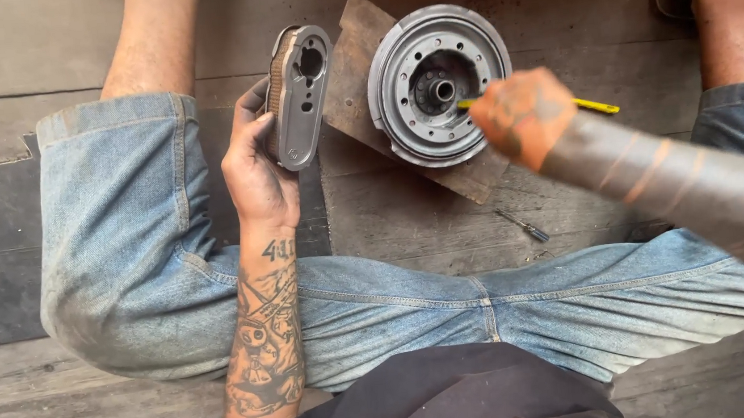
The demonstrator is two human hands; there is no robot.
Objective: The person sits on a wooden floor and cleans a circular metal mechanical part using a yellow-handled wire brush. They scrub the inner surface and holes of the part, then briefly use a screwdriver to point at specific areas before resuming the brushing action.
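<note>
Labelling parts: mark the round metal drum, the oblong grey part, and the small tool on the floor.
round metal drum (418,115), head view, left face.
oblong grey part (302,107), head view, flat grey side.
small tool (521,225), head view, mid-shaft.

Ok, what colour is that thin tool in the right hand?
Yellow tool, held by the right hand; head view.

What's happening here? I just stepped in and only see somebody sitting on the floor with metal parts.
A person in jeans sits cross-legged on a wooden floor. The left hand holds up an oblong grey metal part with a ribbed lining along its edge. The right hand, blurred in motion, holds a yellow-handled tool whose tip points into the hub of a round grey drum resting on a wooden board. A small screwdriver lies on the floor nearby.
</note>
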